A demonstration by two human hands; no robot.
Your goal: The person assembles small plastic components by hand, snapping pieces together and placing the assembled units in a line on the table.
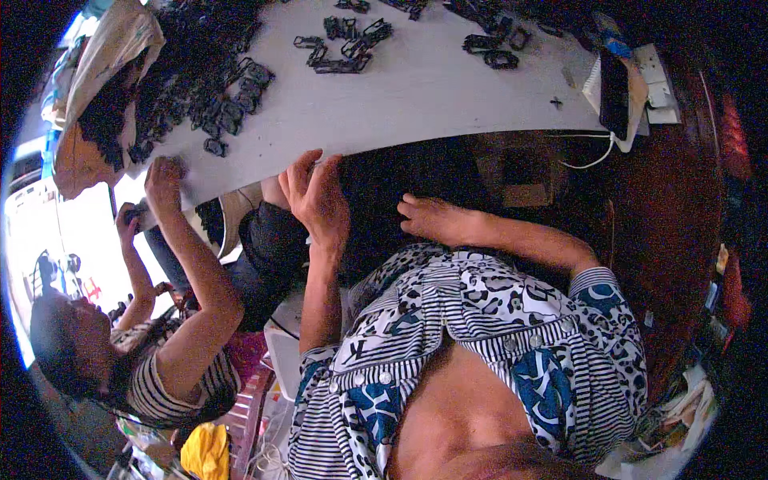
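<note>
Here's the left hand (318, 196) up at the counter's (448, 96) near edge, grip half open, fingers parted, nothing visible in it! The right hand (436, 218) sits below that edge, fingers curled, and I can't tell whether that grip holds anything. Black parts (342, 67) lie toward the counter's far edge, with a dark heap (200, 76) at its left end.

Dim indoors, lit brightly from the left.
White glare (32, 232) fills that side; a pale table (448, 92) spans the top; a dark brown surface (664, 208), wall or floor unclear, lines the right.
</note>
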